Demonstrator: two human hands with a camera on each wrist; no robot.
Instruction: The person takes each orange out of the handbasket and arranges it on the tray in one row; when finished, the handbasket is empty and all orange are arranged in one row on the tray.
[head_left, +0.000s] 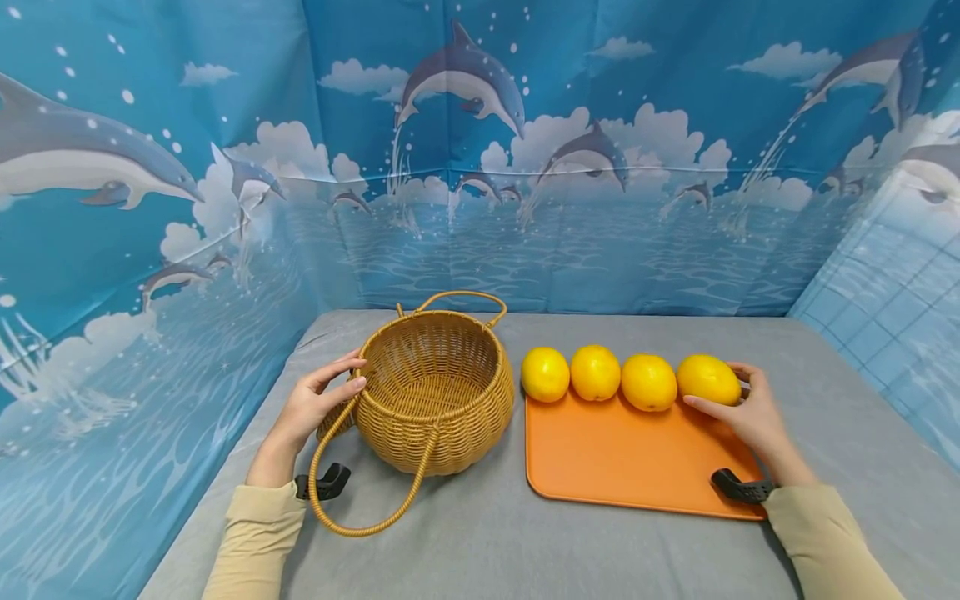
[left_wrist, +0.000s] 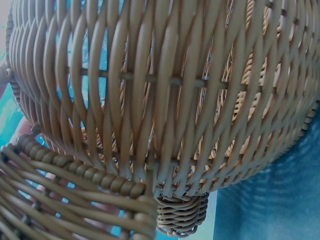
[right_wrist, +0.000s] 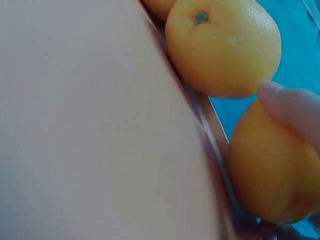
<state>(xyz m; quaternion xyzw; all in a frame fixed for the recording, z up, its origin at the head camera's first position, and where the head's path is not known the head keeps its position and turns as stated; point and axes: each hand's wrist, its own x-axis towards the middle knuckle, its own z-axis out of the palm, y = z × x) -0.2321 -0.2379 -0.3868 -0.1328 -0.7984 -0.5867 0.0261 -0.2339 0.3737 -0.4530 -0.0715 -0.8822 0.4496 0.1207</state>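
A round wicker basket [head_left: 442, 446] stands on the left of the table with its mouth facing up. My left hand [head_left: 318, 400] holds the basket's left rim between thumb and fingers. The basket's woven side [left_wrist: 165, 95] fills most of the left wrist view. An orange tray [head_left: 637, 458] lies to the right, with several oranges in a row along its far side. Around the rightmost orange [head_left: 707, 379], my right hand [head_left: 753, 412] curls its thumb and fingers. That same orange [right_wrist: 267, 165] appears in the right wrist view, beside a neighbouring orange [right_wrist: 225, 50].
One basket handle [head_left: 367, 531] droops toward the front left, and another handle [head_left: 461, 293] stands at the back. A woven flap [head_left: 335, 423] sits at the basket's left side. Grey cloth [head_left: 480, 542] covers the table. A dolphin-print curtain [head_left: 480, 242] rises behind it.
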